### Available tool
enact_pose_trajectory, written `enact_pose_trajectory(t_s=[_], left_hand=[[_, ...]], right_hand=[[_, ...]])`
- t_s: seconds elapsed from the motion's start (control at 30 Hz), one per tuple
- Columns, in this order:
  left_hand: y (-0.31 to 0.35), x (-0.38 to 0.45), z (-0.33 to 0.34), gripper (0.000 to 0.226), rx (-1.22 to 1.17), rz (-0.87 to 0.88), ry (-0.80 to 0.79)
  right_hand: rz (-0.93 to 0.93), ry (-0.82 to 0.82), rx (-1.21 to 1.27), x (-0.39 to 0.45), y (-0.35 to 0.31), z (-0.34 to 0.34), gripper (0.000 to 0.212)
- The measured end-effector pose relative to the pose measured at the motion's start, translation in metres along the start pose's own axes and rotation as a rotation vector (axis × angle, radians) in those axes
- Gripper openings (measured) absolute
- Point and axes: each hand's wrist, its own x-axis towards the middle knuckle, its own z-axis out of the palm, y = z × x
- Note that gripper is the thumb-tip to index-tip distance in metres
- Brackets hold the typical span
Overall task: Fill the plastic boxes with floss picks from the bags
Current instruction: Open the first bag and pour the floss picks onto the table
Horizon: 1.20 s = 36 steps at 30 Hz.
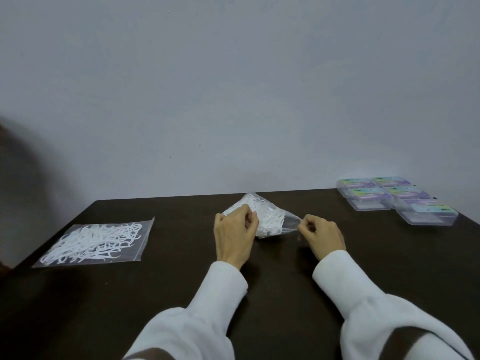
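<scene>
At frame centre on the dark table (181,281), a bag of floss picks (267,216) is pinched by the left hand (233,235) and right hand (322,235).

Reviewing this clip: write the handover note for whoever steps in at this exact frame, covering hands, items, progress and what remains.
Left hand: grips the clear plastic bag of white floss picks at table centre.
Right hand: pinches that bag's stretched right corner.
Second clear zip bag of white floss picks: lies flat on the dark brown table, far left, untouched.
Five clear plastic boxes with purple labels: clustered at the far right, lids shut.
Done: nothing is in the boxes yet, as far as can be seen.
Left: open the held bag, open the boxes, fill them.
</scene>
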Motion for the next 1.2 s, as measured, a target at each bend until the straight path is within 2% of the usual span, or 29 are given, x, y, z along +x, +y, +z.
enact_pose_trajectory(t_s=[0.07,0.17,0.23,0.3,0.33,0.43,0.53,0.6,0.7,0.83,0.9,1.0,1.1,1.2], left_hand=[[0.000,0.000,-0.001,0.026,-0.111,-0.015,-0.029],[-0.004,0.001,0.001,0.031,-0.375,-0.107,-0.105],[-0.011,0.000,0.004,0.026,-0.466,-0.175,-0.174],[-0.019,0.000,0.005,0.006,-0.421,-0.178,-0.243],[-0.021,0.000,0.006,0.008,-0.368,-0.160,-0.281],[-0.021,-0.002,0.008,0.053,-0.271,-0.061,-0.353],[-0.013,-0.002,0.007,0.099,-0.222,0.037,-0.398],[-0.008,-0.003,0.006,0.116,-0.188,0.084,-0.415],[-0.002,-0.003,0.006,0.124,-0.117,0.167,-0.382],[0.002,-0.003,0.007,0.106,-0.058,0.283,-0.270],[0.004,-0.005,0.005,0.094,-0.107,0.251,-0.248],[0.004,-0.005,0.001,0.078,-0.188,0.131,-0.166],[0.003,-0.002,-0.003,0.076,-0.226,0.016,-0.116],[0.000,0.001,-0.007,0.075,-0.217,-0.050,-0.081]], right_hand=[[0.044,-0.050,0.369,0.001,0.000,0.002,0.019],[0.202,-0.127,0.874,0.004,-0.007,0.003,0.020],[0.278,-0.142,1.065,0.004,-0.012,0.000,0.019],[0.333,-0.111,1.194,0.004,-0.014,-0.005,0.022],[0.365,-0.087,1.258,0.004,-0.013,-0.007,0.023],[0.442,-0.084,1.417,0.005,-0.009,-0.010,0.019],[0.464,-0.146,1.609,0.001,-0.010,-0.016,0.026],[0.436,-0.173,1.640,-0.003,-0.011,-0.022,0.022],[0.392,-0.194,1.539,-0.005,-0.013,-0.024,0.015],[0.396,-0.211,1.602,-0.001,-0.017,-0.018,0.016],[0.342,-0.244,1.643,-0.001,-0.018,-0.019,0.014],[0.229,-0.353,1.638,0.001,-0.013,-0.018,0.033],[0.178,-0.348,1.568,0.005,-0.010,-0.017,0.046],[0.079,-0.273,1.388,0.005,-0.011,-0.014,0.020]])
